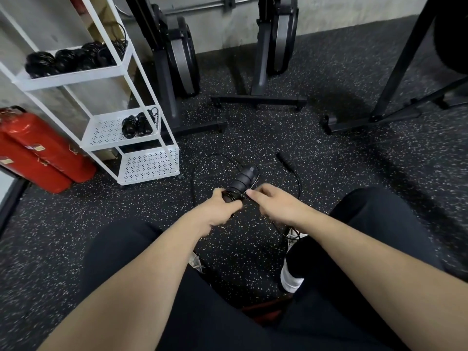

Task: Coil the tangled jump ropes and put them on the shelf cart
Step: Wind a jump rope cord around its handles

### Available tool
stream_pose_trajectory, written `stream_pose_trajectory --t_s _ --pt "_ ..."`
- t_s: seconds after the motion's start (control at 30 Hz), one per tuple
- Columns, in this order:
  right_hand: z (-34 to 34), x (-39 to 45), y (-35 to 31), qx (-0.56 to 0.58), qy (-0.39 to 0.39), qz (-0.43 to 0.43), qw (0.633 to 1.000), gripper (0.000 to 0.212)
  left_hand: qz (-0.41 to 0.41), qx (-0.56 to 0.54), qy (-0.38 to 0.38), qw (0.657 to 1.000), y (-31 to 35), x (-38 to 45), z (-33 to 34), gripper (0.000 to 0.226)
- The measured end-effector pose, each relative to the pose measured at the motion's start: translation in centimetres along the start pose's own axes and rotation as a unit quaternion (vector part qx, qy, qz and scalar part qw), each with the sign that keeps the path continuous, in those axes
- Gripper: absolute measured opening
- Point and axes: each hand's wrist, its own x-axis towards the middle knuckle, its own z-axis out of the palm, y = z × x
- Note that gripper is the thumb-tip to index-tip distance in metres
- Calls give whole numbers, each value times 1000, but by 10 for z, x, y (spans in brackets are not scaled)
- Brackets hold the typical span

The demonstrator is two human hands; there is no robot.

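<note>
The left hand (222, 206) grips the near end of a black jump-rope handle (241, 182), fingers curled round it, with turns of thin cord (193, 178) already wound along its body. The right hand (272, 203), just right of that handle, pinches the cord between thumb and fingertips where it feeds onto the winding. The handle is held above the floor (329, 160), in front of the person's knees and to the right of the white shelf cart (141, 145).

The main risk is slack: if the pinch loosens, the springy cord probably slides off the smooth handle and the turns unravel. Beyond the held handle, the second handle (286, 162) lies on the floor with its cord looping back toward the hands; as the winding takes in line it may drag, flip, or catch on the shoe (295, 236) below the held handle, where the cord seems to pass. A loop left of the handle could knot if pulled tight.

Coiled ropes (136, 124) already sit on the cart's middle shelf, and more on the top shelf (71, 59), so a loose bundle set there could snag them
</note>
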Motion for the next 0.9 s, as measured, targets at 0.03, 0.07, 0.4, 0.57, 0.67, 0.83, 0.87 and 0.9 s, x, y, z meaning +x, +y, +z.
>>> stream_pose_trajectory --t_s 0.03,0.07,0.4,0.57,0.67,0.83,0.87,0.9 --pt "-1 1 2 1 -4 21 1000 38 -3 -42 -11 999 0 0 1 66" --pt "-1 0 3 5 -9 37 999 43 -5 -82 -25 996 2 -1 1 65" --pt "-11 -3 0 163 -26 -33 986 27 24 -248 -239 938 19 -32 -8 25" --pt "-13 -1 -1 244 -20 -47 968 17 46 -288 -292 911 23 -40 -9 58" --pt "-14 2 1 255 -8 -48 966 16 42 -281 -267 921 23 -39 -5 78" --pt "-17 4 7 230 22 -28 972 30 40 -309 -148 939 25 -41 1 75" --pt "-16 4 8 224 32 -22 974 30 38 -317 -138 938 25 -41 3 75" --pt "-16 6 8 223 40 -15 974 30 36 -322 -126 937 26 -41 6 75"
